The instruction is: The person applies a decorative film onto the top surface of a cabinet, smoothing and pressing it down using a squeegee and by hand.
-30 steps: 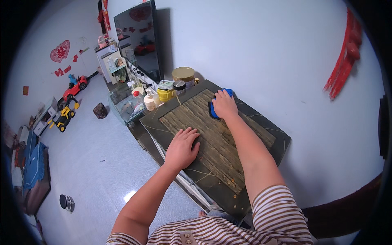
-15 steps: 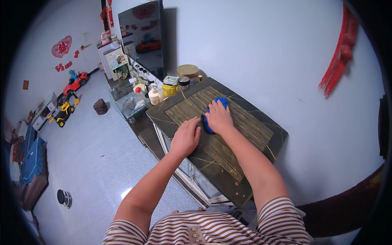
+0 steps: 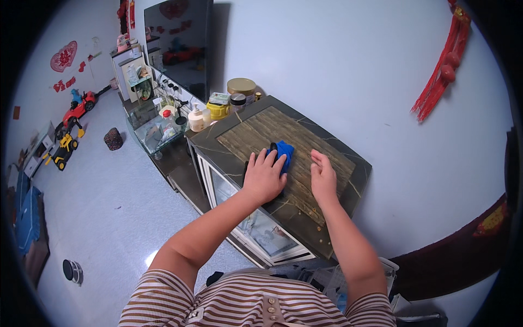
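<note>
left hand (image 3: 265,179) spread over cloth (image 3: 284,151)

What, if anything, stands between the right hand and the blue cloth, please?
Nothing visible stands between the right hand and the blue cloth; only the brown panel shows there. The left hand, though, lies over the cloth's near left part.

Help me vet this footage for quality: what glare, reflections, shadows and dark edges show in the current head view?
In the head view: white glare on the floor, lower left; a red toy car reflected in the television, whose soft shadow greys the wall beside it; corners blacked out; the blue cloth clearly distinct against the brown panel.
</note>
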Demonstrator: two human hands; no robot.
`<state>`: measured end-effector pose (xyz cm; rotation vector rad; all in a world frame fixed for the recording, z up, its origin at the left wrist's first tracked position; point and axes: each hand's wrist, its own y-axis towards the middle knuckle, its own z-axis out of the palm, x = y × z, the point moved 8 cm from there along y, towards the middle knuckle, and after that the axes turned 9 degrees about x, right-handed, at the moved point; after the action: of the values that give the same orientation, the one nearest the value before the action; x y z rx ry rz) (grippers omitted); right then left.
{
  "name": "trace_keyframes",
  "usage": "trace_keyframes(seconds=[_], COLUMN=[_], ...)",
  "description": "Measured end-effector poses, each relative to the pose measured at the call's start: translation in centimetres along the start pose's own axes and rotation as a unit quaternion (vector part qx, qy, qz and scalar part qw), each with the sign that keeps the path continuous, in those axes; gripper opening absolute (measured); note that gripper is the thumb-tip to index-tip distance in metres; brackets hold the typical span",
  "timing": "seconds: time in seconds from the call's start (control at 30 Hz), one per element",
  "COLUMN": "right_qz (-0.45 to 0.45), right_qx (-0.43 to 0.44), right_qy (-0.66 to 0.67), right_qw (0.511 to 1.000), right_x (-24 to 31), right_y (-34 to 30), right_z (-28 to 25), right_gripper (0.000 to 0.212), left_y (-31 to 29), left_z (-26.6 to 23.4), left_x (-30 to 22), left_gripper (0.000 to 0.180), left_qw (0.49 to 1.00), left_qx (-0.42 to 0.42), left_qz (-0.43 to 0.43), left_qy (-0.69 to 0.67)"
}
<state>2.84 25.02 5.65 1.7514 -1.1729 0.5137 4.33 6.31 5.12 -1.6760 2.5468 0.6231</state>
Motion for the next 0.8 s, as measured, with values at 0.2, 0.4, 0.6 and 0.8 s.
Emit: trace_keyframes(seconds=[0.2,0.4,0.6,0.8], right_qz=[0.033,0.043,0.063,0.081], right_qx=[0.032,0.074,0.096,0.106], right_qy=[-0.06,-0.063,-0.022,0.001], right_qw=[0.997,0.994,0.993,0.991], right_x=[1.1,1.0,0.3,0.2], right_y=[-1.0,-0.9,-0.6,-0.3], right_z=[0.2,0.8,0.8,1.1], right_gripper=[0.026,0.016,0.013,0.013], left_y=[5.7,13.8,21.7,25.8], left_z=[1.3,3.1,5.2,6.2], left_x=[5.1,10.3,13.5,15.1], left_gripper=[0.06,0.063,0.064,0.065], left_qw=[1.0,0.998,0.996,0.994], left_qx=[0.019,0.057,0.06,0.035], left_qz=[0.002,-0.036,-0.06,-0.095], left_qy=[-0.004,0.013,0.03,0.05])
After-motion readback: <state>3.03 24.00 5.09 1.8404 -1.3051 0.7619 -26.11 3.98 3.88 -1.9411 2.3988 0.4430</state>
